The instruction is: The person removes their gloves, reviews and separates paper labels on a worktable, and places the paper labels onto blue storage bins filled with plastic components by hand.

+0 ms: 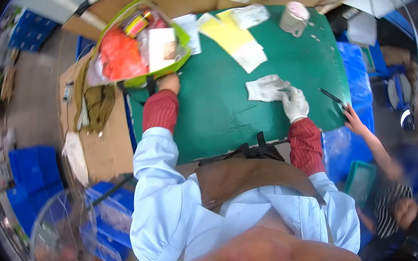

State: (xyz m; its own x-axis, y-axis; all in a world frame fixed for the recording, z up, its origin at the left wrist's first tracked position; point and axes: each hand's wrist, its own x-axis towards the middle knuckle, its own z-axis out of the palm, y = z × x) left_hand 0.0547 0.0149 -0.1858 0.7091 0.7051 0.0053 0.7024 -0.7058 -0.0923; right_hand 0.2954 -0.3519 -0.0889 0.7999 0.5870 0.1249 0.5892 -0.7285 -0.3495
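My left hand (pixel 170 83) is bare and reaches to the lower right edge of a yellow-green bag (pixel 182 61); the bag's edge and dark strap hide its fingers. Inside the open bag are a red-orange plastic bundle (pixel 119 54), a white box (pixel 157 47) and a small yellow-and-red packet (pixel 137 24). My right hand (pixel 295 104) wears a white glove. Its curled fingers close on the finger end of a second white glove (pixel 265 88), which lies flat on the green table (pixel 212 100).
Papers, a yellow sheet (pixel 220 31) among them, and a mug (pixel 294 19) occupy the far side. At the right edge, another person's hand (pixel 355 121) holds a dark, slim tool (pixel 330 95). Cardboard (pixel 108 155) and an olive cloth (pixel 95 107) are at left.
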